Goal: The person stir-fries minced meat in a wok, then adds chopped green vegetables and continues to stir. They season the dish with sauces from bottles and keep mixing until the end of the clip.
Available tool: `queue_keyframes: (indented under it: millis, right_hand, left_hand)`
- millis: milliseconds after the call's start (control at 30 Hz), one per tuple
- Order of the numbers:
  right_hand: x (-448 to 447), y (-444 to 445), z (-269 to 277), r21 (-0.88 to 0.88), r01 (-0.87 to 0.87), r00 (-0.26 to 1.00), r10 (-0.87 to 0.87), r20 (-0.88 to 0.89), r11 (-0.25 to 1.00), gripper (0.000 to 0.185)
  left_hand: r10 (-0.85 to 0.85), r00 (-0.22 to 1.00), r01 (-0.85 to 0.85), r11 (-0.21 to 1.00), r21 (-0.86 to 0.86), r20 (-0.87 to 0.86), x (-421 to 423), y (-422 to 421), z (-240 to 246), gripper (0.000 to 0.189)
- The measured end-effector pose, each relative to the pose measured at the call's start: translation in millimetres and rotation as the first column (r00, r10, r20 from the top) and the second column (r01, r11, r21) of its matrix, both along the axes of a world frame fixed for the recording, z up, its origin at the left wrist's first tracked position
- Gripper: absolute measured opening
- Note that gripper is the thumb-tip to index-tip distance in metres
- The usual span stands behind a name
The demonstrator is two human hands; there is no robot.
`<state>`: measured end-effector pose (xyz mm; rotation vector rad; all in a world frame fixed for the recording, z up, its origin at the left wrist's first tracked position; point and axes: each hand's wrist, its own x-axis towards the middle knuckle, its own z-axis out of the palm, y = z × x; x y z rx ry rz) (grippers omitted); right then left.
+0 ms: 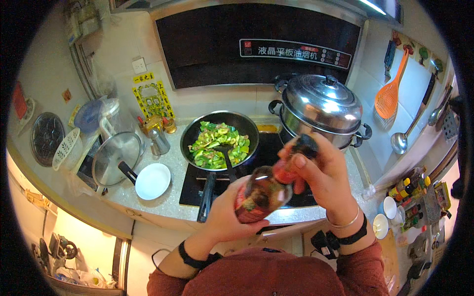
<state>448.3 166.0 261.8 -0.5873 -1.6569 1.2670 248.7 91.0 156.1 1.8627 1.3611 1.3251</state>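
My left hand (222, 214) is wrapped around the body of a glass sauce bottle (263, 196) with a red label, held tilted before me. At the bottle's upper end, my right hand (326, 174) grips the red neck and black cap (305, 145); whether the cap is loose cannot be told. Beyond the bottle a black frying pan (186, 129) sits on the cooktop, its handle towards me. Chopped green peppers (214, 142) with small brownish bits lie in it. A black spatula (228, 162) rests in the pan, its handle end hidden near my left hand.
A lidded steel steamer pot (322, 103) stands right of the pan. To the left are a white bowl (153, 181), a glass lid (116, 159) and a metal shaker (159, 142). An orange skimmer (389, 98) and a ladle (400, 142) hang at right, above several bottles (403, 187).
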Motion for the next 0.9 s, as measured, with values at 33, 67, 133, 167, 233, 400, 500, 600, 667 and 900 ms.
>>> queue_keyframes:
  millis: [33, 67, 133, 167, 233, 400, 500, 600, 667, 900]
  right_hand:
    - [-10, 4, 4, -0.014, -0.094, 0.996, 0.094, -0.01, 0.995, 0.022]
    - [-18, 10, 9, -0.008, -0.108, 0.994, 0.108, 0.01, 0.994, 0.025]
    - [-36, 24, 18, 0.033, -0.097, 0.99, 0.093, 0.106, 0.995, 0.03]
    - [-45, 30, 21, 0.062, -0.148, 0.985, 0.141, 0.102, 0.987, 0.03]
    - [-63, 40, 23, 0.077, -0.199, 0.974, 0.188, 0.13, 0.977, 0.029]
    - [-101, 53, 19, 0.089, -0.272, 0.938, 0.243, 0.247, 0.958, 0.028]
    - [-120, 58, 15, 0.162, -0.254, 0.934, 0.199, 0.296, 0.953, 0.03]
    - [-136, 62, 11, 0.354, -0.175, 0.93, 0.037, 0.365, 0.919, 0.036]
    - [-144, 64, 10, 0.418, -0.152, 0.917, -0.03, 0.399, 0.896, 0.039]
    - [-163, 71, 4, 0.484, -0.174, 0.883, -0.082, 0.463, 0.858, 0.039]
  left_hand:
    - [0.026, 1.0, -0.026, 0.999, 0.032, 0.001, -13, -5, 2, 0.095]
    - [0.067, 0.998, -0.067, 0.998, -0.021, -0.007, -26, -12, 4, 0.095]
    - [0.055, 0.998, -0.052, 0.996, -0.076, 0.04, -49, -20, 6, 0.092]
    - [0.056, 0.996, -0.049, 0.994, -0.1, 0.072, -57, -24, 5, 0.091]
    - [0.07, 0.994, -0.061, 0.993, -0.103, 0.086, -73, -31, 2, 0.089]
    - [0.061, 0.979, -0.022, 0.981, -0.195, 0.196, -101, -37, -11, 0.086]
    - [0.036, 0.974, 0.015, 0.975, -0.222, 0.225, -111, -38, -16, 0.084]
    - [0.008, 0.971, 0.05, 0.97, -0.238, 0.238, -119, -37, -19, 0.084]
    - [0.004, 0.964, 0.066, 0.965, -0.255, 0.266, -122, -37, -21, 0.084]
    - [0.091, 0.986, -0.06, 0.974, -0.217, 0.139, -136, -37, -21, 0.082]
